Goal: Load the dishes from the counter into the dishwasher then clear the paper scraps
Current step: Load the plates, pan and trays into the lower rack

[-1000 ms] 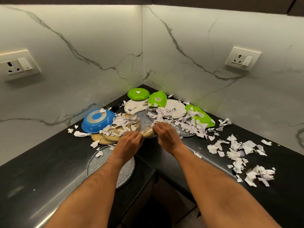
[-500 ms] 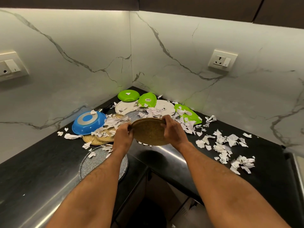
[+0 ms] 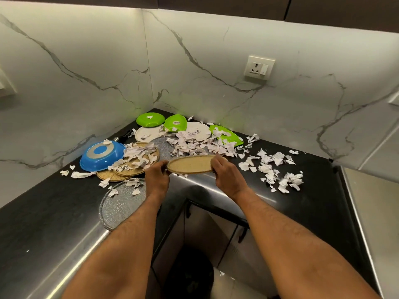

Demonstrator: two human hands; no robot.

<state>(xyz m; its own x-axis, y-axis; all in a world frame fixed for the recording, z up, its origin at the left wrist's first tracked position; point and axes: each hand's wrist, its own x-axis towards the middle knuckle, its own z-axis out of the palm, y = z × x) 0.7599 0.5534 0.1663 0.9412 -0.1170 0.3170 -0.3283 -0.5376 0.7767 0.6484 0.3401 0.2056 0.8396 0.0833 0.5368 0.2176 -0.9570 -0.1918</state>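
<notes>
Woven plate is held above the counter's inner front edge, nearly level, the left hand gripping its left rim and the right hand its right rim. Paper scraps cover the back corner among green plates and a blue bowl.

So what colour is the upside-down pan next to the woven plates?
Bright blue, with a grey ring and blue centre on its base: the pan, clearest in the head view.
</notes>
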